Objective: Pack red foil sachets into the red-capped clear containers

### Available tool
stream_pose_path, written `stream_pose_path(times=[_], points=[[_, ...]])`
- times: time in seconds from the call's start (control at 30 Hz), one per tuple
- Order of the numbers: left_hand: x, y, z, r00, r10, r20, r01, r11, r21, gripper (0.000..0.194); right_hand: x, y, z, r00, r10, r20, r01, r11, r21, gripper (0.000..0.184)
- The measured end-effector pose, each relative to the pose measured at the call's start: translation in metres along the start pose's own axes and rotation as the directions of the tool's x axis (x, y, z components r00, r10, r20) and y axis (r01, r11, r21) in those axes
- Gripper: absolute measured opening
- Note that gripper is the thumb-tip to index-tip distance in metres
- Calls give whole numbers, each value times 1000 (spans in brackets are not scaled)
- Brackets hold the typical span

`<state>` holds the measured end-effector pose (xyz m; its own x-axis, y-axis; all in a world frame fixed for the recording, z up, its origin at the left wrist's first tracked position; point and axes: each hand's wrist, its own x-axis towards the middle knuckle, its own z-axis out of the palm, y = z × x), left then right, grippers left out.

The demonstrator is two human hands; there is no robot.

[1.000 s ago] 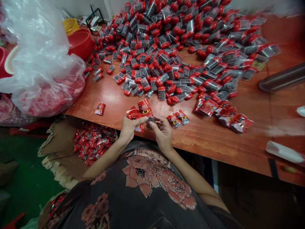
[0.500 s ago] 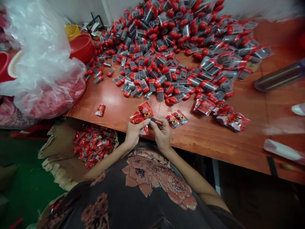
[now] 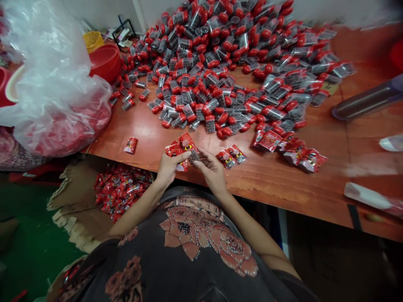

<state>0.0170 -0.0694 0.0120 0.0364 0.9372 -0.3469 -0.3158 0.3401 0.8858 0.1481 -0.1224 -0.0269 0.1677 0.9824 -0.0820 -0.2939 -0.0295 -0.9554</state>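
Observation:
My left hand sits at the table's front edge, holding a small bunch of printed red foil packets between thumb and fingers. My right hand lies close beside it, pinching a small transparent tube with dark contents at the fingertips. Its red cap is hidden or absent. Just right of my right hand lie two loose red packets. Beyond my hands spreads a large heap of transparent tubes with red caps, its nearest tubes a short way from my fingers.
The heap covers the red-brown wooden table. Filled packets lie at right, one at left. A plastic bag of red goods and a red basin stand left. Below the edge, a cardboard box holds packets.
My left hand has shifted a little left with the packets, and the tube is now tilted between my right fingers. The whole view has drifted slightly.

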Motion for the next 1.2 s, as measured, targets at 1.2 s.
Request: stream_pose_path(times=[1.2], points=[[-6, -21, 4, 998, -66, 22, 66, 998, -2, 24, -2, 4, -7, 985, -85, -149, 60, 985, -163, 26]])
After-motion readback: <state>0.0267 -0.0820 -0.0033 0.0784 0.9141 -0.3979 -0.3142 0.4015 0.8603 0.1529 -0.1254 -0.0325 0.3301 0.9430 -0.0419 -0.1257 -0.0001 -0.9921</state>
